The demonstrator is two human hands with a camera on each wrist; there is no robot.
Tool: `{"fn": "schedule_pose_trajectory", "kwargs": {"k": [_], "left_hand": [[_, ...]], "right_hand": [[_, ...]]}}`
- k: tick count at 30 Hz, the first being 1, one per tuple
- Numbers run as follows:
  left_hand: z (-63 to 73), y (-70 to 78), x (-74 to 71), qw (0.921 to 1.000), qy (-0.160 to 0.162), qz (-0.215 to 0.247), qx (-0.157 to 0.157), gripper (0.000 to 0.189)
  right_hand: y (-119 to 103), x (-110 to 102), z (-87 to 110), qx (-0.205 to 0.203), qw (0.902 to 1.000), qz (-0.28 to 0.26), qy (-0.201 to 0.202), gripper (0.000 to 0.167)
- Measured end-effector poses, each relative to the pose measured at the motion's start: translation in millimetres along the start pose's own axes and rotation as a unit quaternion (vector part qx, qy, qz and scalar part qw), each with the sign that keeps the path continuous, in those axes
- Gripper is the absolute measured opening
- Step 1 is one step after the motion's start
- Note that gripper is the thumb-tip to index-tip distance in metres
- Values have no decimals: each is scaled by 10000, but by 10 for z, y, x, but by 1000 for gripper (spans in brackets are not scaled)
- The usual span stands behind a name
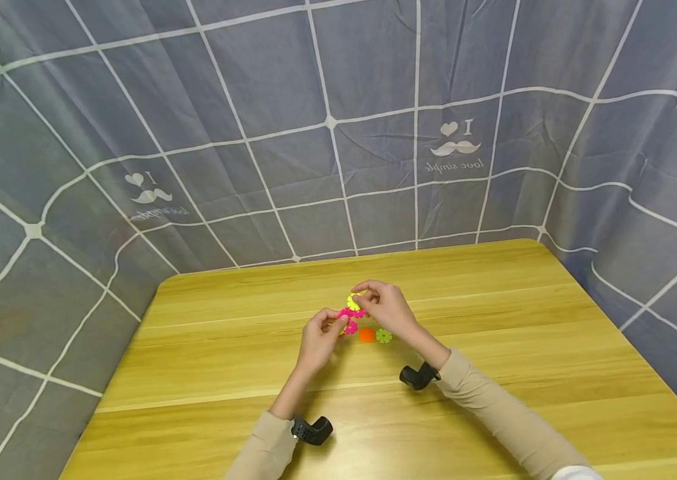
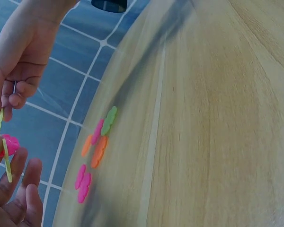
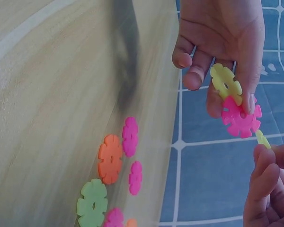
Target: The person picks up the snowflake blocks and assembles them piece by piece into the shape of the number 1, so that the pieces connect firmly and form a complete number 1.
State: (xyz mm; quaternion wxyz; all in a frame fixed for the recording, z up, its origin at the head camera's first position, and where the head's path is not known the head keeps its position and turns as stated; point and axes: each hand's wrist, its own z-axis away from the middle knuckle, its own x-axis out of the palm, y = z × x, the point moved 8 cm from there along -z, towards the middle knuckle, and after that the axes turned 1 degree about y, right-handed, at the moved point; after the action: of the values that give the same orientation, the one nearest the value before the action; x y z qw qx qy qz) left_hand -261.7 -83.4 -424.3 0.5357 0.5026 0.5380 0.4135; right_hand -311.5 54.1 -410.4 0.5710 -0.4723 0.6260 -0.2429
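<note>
Pink notched disc [image 3: 234, 124], up off the table and pinched under the thumb of the left hand [image 1: 318, 341], and that's where all the attention is! A yellow disc [image 3: 227, 84] meets its rim on the left hand's side, and here's the right hand [image 1: 388, 308], thumb and finger pinching a second yellow disc [image 3: 262, 138] edge-on at the pink's opposite rim; whether it is seated in a notch, I can't tell. Tense spot, this: I'd say a push out of line with the notch could skid the yellow off or twist the first join loose, and since both grips look fingertip-thin, one slip could drop everything. Below lie the spares, close together: pink discs [image 3: 129, 137], two orange discs [image 1: 366, 335], a green disc [image 1: 379, 335] to the right; a falling piece could scatter them across the wooden table [image 1: 494, 327]. Beyond the far edge hangs the gridded curtain [image 1: 374, 67].
</note>
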Motion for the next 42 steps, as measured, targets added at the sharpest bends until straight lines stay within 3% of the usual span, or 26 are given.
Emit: {"fn": "schedule_pose_trajectory", "kwargs": {"k": [6,13,18,26,42], "left_hand": [[-6,16,2,9988,134,-448,119,17],[-137,-275,4,9953,436,-763,398,20],[-135,-219,6,9917,561,-935,680,20],[-108,-107,70,9870,497,-1146,1013,15],[-134,-5,48,9737,818,-1600,1397,14]], "right_hand": [[5,-9,-2,47,9999,89,42,20],[-40,-40,-8,2,9996,274,91,17],[-64,-51,-6,-6,9997,237,102,15],[-125,-35,7,-182,9993,-34,325,16],[-204,-39,-11,-177,9985,-119,507,16]]}}
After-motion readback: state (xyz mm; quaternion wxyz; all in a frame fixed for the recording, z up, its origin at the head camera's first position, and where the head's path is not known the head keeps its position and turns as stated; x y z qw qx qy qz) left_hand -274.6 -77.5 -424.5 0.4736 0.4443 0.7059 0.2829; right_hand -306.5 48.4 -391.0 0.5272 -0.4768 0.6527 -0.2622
